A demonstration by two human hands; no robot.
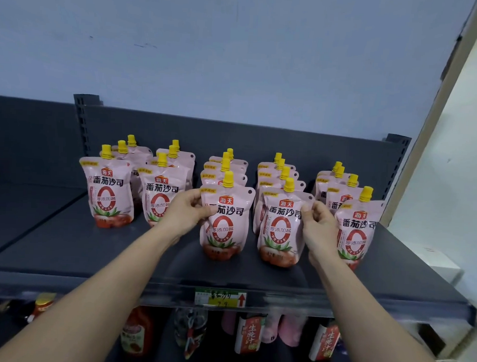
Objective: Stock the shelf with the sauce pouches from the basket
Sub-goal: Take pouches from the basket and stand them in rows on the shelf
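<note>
Five rows of sauce pouches [108, 194] stand upright on the shelf [92, 251]. At the middle front pouch [226, 221], the left hand [188, 208] has its fingers pinching the left edge; the right hand [318, 225] has its fingers pinching the next front pouch [280, 229] at its upper right edge.

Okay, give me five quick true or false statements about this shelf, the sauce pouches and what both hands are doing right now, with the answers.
1. The tomato sauce pouches stand upright in five rows on the shelf. True.
2. Their caps are red. False: they are yellow.
3. The left hand grips the middle row's front pouch. True.
4. The right hand rests flat on the shelf. False: it pinches the right edge of the next row's front pouch.
5. A price tag sits on the shelf's front edge. True.
</note>
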